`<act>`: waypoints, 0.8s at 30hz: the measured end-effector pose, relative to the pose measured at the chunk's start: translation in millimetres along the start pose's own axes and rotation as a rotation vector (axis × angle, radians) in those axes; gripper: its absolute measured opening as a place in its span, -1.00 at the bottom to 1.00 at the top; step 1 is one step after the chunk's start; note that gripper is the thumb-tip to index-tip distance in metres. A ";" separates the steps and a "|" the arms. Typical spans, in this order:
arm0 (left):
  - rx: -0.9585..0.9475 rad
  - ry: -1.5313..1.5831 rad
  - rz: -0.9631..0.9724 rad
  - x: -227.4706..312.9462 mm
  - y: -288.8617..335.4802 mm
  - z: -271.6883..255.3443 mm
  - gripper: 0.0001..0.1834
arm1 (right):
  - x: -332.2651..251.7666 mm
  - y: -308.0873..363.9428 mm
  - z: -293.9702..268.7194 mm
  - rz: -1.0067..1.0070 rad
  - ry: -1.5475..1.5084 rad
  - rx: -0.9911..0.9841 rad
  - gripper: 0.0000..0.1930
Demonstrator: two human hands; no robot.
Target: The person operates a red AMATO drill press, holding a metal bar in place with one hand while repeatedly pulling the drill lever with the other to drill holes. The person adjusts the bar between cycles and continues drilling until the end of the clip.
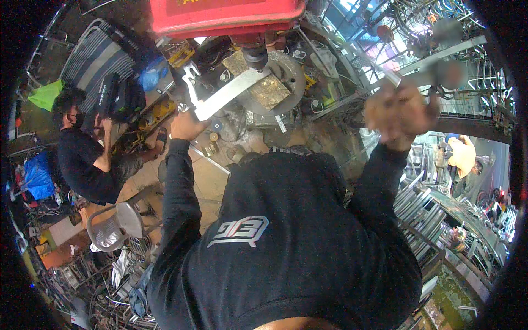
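Note:
A red drill press (228, 19) stands at the top, its dark chuck (255, 56) pointing down over a round metal table (296, 74). On that table lies a worn wooden block (273, 94). A shiny flat metal bar (234, 91) runs across the block, its far end under the chuck; a bent silver piece (190, 82) adjoins its near end. My left hand (187, 125) is closed around that near end. Off to the right, my right hand (399, 113) is blurred, its fingers curled round what looks like the drill press's feed lever.
At left, a person in black (85, 157) sits near a grey plastic chair (115, 225). Small round metal parts (213, 137) lie beside the press table. Metal tubes (421, 217) are stacked at right, and another person in yellow (462, 154) is beyond. Scrap covers the lower left floor.

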State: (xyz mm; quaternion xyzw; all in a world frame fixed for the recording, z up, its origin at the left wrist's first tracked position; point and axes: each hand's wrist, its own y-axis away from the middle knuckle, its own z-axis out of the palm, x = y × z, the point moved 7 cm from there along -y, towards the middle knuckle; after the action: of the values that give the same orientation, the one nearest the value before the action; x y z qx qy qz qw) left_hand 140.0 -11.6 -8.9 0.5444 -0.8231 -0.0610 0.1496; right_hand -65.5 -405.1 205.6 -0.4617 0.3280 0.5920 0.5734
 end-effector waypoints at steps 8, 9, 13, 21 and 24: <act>0.013 0.057 -0.016 9.6 13.6 -3.0 -0.25 | 119.0 -74.7 24.0 -0.108 0.879 0.407 -0.36; 0.015 0.061 -0.015 11.3 17.0 -1.3 -0.26 | 120.5 -84.0 37.7 -0.370 0.915 0.577 -0.28; 0.082 0.037 0.022 11.1 23.6 -1.4 -0.26 | 175.4 -147.9 26.9 -0.214 0.534 0.689 -0.13; -0.005 0.007 0.068 7.5 3.3 13.5 -0.25 | 184.5 -167.2 -24.6 0.573 1.038 0.004 -0.17; 0.033 0.114 0.092 7.1 8.7 17.3 -0.27 | 125.1 -121.5 -1.1 -0.003 1.116 0.187 -0.34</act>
State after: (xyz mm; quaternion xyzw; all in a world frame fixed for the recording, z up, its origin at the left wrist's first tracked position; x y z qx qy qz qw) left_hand 124.4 -15.6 -21.7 0.5109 -0.8383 -0.0092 0.1900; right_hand 64.5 -343.6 106.9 -0.6522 0.6320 0.2258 0.3525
